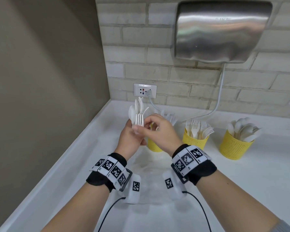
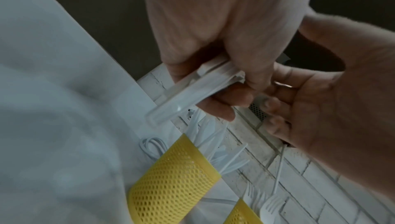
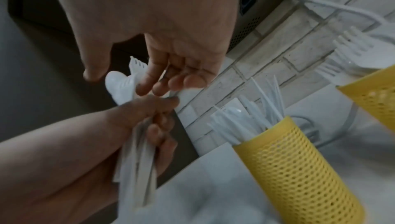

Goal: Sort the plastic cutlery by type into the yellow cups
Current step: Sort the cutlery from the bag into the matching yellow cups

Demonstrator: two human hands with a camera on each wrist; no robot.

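My left hand (image 1: 132,133) grips a bundle of white plastic cutlery (image 1: 137,113) by the handles, with spoon bowls and fork tines sticking up. My right hand (image 1: 148,127) pinches a fork (image 1: 139,120) at the front of that bundle. In the left wrist view the handles (image 2: 192,92) lie under my curled left fingers. The right wrist view shows my right fingers (image 3: 162,84) on the cutlery heads above the left hand (image 3: 147,114). Three yellow mesh cups stand on the counter: a knife cup (image 1: 153,145) partly hidden behind my hands, a fork cup (image 1: 195,139) and a spoon cup (image 1: 233,146).
The white counter (image 1: 266,173) meets a grey wall (image 1: 40,81) on the left and a brick wall behind. A steel hand dryer (image 1: 223,30) hangs above the cups. Its cable (image 1: 219,101) runs to a wall socket (image 1: 145,90) behind my hands.
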